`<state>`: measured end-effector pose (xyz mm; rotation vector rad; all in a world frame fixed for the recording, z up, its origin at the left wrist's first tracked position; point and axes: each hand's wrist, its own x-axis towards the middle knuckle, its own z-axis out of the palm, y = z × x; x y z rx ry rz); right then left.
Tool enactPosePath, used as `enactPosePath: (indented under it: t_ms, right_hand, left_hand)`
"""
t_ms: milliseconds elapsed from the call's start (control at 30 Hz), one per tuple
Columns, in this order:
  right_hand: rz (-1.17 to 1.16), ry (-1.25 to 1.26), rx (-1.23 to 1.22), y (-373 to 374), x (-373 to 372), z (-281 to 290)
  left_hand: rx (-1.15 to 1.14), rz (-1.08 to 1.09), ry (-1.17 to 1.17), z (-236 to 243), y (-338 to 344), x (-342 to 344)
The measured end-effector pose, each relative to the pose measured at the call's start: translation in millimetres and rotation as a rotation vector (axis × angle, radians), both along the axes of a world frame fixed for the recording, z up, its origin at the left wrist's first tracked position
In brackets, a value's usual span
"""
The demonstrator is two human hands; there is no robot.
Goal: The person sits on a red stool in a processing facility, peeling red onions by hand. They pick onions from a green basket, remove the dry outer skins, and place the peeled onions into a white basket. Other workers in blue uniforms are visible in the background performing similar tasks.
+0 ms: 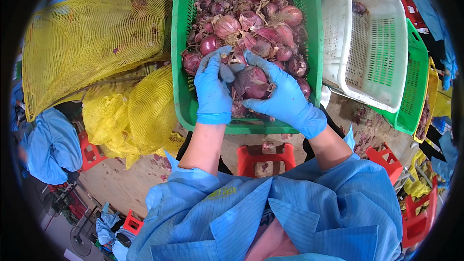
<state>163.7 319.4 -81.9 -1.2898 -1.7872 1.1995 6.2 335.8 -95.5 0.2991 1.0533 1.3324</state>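
A green plastic crate (181,97) full of red onions stands right in front of me. Both my hands are over its near half, in blue gloves whose fingertips look greyish. A large red onion (252,83) sits between the thumb and fingers of my right hand (286,95). Just left of that onion is my left hand (212,89), its fingers curled in; whatever it pinches is too small or hidden to name. Around the hands lie other onions, such as a shiny purple one (210,44), among dry skins and roots.
Yellow mesh sacks (96,43) lie to the left. White crates (345,63) and a green crate (411,87) are on the right. A red stool (265,158) shows below the crate. Onion skins litter the floor; other people in blue clothing (54,145) sit nearby.
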Motion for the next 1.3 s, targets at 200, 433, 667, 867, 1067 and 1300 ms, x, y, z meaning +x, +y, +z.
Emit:
enactPosePath:
  t_ms: [200, 433, 667, 867, 1067, 1300]
  right_hand:
    - [-0.125, -0.029, 0.048, -1, 32, -4]
    - [-0.256, -0.236, -0.036, -2, 39, 9]
    - [-0.049, -0.117, -0.1, -6, 56, 32]
    - [-0.163, 0.475, -0.269, -1, 28, 10]
    - [-0.3, 0.831, -0.597, 1, 38, 16]
    - [-0.413, 0.885, -0.529, 22, 55, 11]
  left_hand:
    - [0.018, -0.154, 0.112, -1, 14, 23]
    - [0.304, -0.654, 0.675, -5, 0, 55]
    - [0.202, -0.357, 0.993, 33, -17, 74]
    - [-0.241, -0.023, 0.05, -11, 9, 27]
    - [-0.171, -0.115, -0.426, -8, 1, 13]
    - [0.029, -0.362, 0.215, 18, 3, 21]
